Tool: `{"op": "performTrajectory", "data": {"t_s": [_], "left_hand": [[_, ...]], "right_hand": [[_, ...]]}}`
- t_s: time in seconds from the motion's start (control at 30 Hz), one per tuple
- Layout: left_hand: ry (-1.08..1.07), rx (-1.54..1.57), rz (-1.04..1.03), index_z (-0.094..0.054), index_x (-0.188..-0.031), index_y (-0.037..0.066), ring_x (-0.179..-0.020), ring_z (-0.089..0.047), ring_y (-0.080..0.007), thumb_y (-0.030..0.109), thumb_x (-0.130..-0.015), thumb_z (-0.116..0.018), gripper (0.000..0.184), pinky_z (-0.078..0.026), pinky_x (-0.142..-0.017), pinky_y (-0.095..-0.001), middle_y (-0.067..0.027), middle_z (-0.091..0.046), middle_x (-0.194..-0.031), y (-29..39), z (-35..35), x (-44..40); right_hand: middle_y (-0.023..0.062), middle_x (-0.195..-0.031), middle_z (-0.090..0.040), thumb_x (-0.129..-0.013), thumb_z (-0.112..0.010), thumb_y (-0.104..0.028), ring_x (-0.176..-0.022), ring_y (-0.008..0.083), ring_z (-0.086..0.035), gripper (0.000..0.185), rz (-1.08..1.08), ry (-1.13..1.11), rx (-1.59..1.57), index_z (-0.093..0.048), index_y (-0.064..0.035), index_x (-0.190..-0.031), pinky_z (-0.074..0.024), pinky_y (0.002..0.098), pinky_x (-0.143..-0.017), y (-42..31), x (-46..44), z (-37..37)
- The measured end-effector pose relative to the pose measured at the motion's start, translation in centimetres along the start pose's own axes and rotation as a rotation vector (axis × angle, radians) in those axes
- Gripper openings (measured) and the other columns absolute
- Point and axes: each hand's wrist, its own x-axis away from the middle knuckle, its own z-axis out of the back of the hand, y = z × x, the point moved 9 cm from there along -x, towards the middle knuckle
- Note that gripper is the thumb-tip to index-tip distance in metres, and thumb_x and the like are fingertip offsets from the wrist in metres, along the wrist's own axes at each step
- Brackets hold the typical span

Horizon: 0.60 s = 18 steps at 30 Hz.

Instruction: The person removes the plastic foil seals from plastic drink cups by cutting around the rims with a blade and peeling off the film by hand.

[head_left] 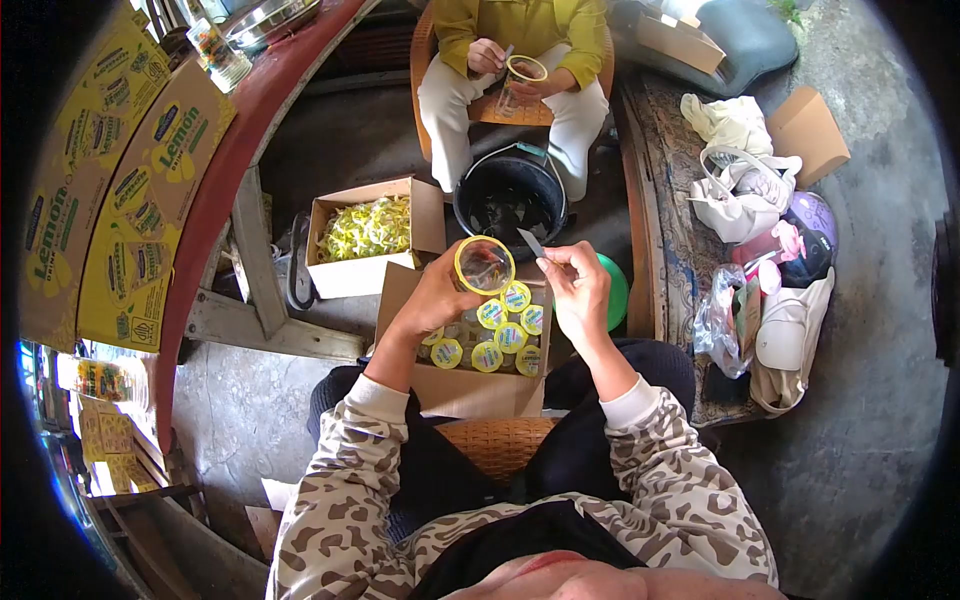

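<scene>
My left hand (437, 292) is wrapped round a clear plastic cup (485, 266) with a yellow rim, its open top facing me. In my right hand (580, 290) a small knife blade (531, 243) is pinched, pointing up and left, just right of the cup and apart from it. Below my hands, a cardboard box (460, 392) holds several drink cups (487, 356) with printed yellow-edged lids. Beyond the cup stands a black bucket (467, 222) with dark contents I cannot make out.
Opposite me sits a person (525, 40) holding a similar yellow-rimmed cup (522, 78) and a thin tool. A box (345, 278) of yellow strips is at left. Lemon cartons (150, 210) line the far left. Bags (740, 200) lie on the right bench; a green round object (612, 297) is beside my right hand.
</scene>
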Motion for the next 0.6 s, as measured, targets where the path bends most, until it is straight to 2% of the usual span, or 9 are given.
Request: {"op": "performTrajectory", "data": {"t_s": [0.17,0.23,0.33,0.47,0.53,0.6], "left_hand": [[-0.064,0.210,0.032,-0.052,-0.129,0.002,-0.116,-0.059,-0.0180,0.011,-0.071,-0.079,0.065,-0.045,-0.104,-0.0333,-0.0078,-0.062,-0.123,0.7,-1.0,0.2],[-0.113,0.431,0.052,-0.051,-0.129,0.002,-0.118,-0.059,-0.0198,0.010,-0.071,-0.080,0.065,-0.045,-0.106,-0.0352,-0.0087,-0.061,-0.123,0.4,-1.6,0.3],[-0.154,0.490,0.116,-0.050,-0.129,0.002,-0.120,-0.058,-0.0220,0.012,-0.074,-0.079,0.063,-0.045,-0.106,-0.0367,-0.0098,-0.060,-0.123,0.5,-1.9,0.4],[-0.102,0.437,0.179,-0.050,-0.127,0.001,-0.116,-0.059,-0.0216,0.011,-0.075,-0.082,0.062,-0.046,-0.104,-0.0364,-0.0105,-0.060,-0.122,-0.1,-2.0,0.2],[-0.061,0.231,0.128,-0.046,-0.129,0.001,-0.110,-0.060,-0.0188,0.010,-0.074,-0.085,0.067,-0.049,-0.098,-0.0342,-0.0101,-0.059,-0.117,-1.1,-1.5,-0.3],[0.000,0.121,0.109,-0.042,-0.133,0.002,-0.110,-0.059,-0.0189,0.011,-0.074,-0.086,0.074,-0.049,-0.096,-0.0330,-0.0093,-0.058,-0.116,-1.8,-1.1,-0.3]], "right_hand": [[0.0075,-0.084,-0.062,-0.082,-0.074,0.006,-0.068,0.0136,-0.063,0.015,0.040,-0.004,-0.010,-0.064,-0.0007,-0.090,-0.0497,0.0268,-0.058,-1.9,-0.4,0.8],[0.0071,-0.083,-0.062,-0.082,-0.075,0.005,-0.067,0.0133,-0.062,0.014,0.058,-0.006,-0.003,-0.065,-0.0008,-0.090,-0.0496,0.0266,-0.057,-2.3,-0.4,0.9],[0.0064,-0.083,-0.061,-0.082,-0.075,0.005,-0.066,0.0129,-0.061,0.014,0.058,-0.019,0.032,-0.066,-0.0011,-0.090,-0.0494,0.0264,-0.057,-2.5,-0.4,0.9],[0.0067,-0.083,-0.062,-0.082,-0.075,0.005,-0.068,0.0122,-0.059,0.013,0.032,-0.046,0.033,-0.066,0.0003,-0.091,-0.0475,0.0254,-0.061,-2.3,-0.5,0.8],[0.0066,-0.082,-0.062,-0.082,-0.075,0.005,-0.067,0.0123,-0.059,0.013,0.035,-0.049,0.036,-0.066,0.0003,-0.090,-0.0475,0.0254,-0.061,-2.3,-0.5,0.8],[0.0056,-0.084,-0.063,-0.083,-0.074,0.005,-0.068,0.0114,-0.062,0.012,0.017,-0.089,-0.016,-0.066,-0.0003,-0.090,-0.0500,0.0257,-0.058,-2.2,-0.5,0.4]]}}
